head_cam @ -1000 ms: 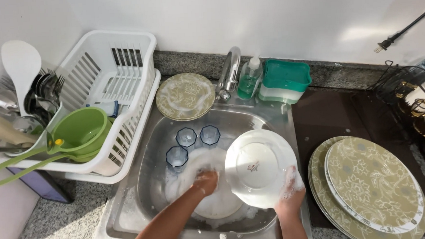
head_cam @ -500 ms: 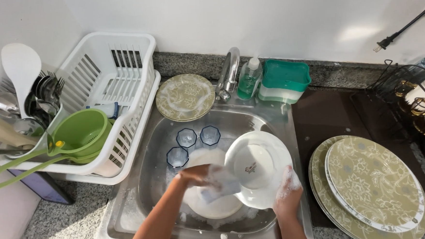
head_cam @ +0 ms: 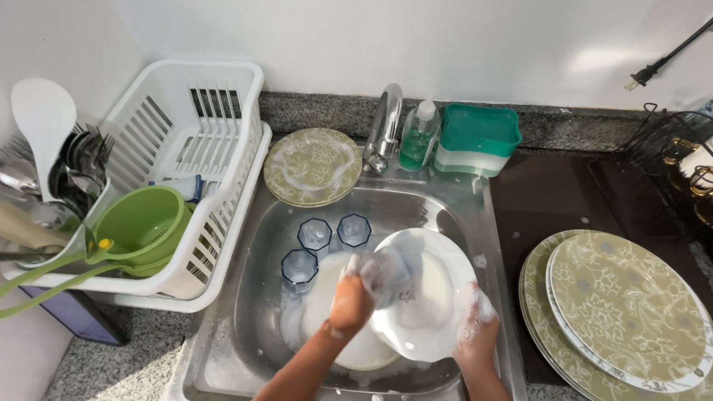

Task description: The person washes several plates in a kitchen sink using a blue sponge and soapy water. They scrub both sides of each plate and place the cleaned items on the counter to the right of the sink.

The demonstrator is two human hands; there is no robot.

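Your right hand [head_cam: 476, 332] grips the white plate [head_cam: 435, 302] at its lower right edge, fingers wrapped on the rim, covered in suds. The plate is tilted up over the sink [head_cam: 248, 312], roughly center-right of the basin. Your left hand [head_cam: 349, 300] is clenched on a sudsy sponge/cloth [head_cam: 381, 274], pressed against the plate face; can't tell which it is under the foam.

Counts:
- 3 blue glasses [head_cam: 315, 233] in the sink, grouped at upper left of the basin, just beside the plate.
- 1 more white plate [head_cam: 330, 324] flat on the sink bottom, under your left hand.
- 1 green patterned plate [head_cam: 312, 166], sudsy, on the sink's back edge next to the faucet [head_cam: 387, 126].
- Stack of green patterned plates [head_cam: 623, 317] on the dark counter at right; at least 2, exact no. can't tell.
- 1 soap bottle [head_cam: 420, 136] and 1 teal sponge holder [head_cam: 479, 141] behind the sink.
- 1 white dish rack [head_cam: 198, 127] at left, w/ 1 green colander [head_cam: 142, 228] in it.
- Utensil holder w/ 1 white spoon [head_cam: 43, 119] plus forks, no. unclear.
- 1 wire rack [head_cam: 662, 140] at far right w/ cups, partly cut off.
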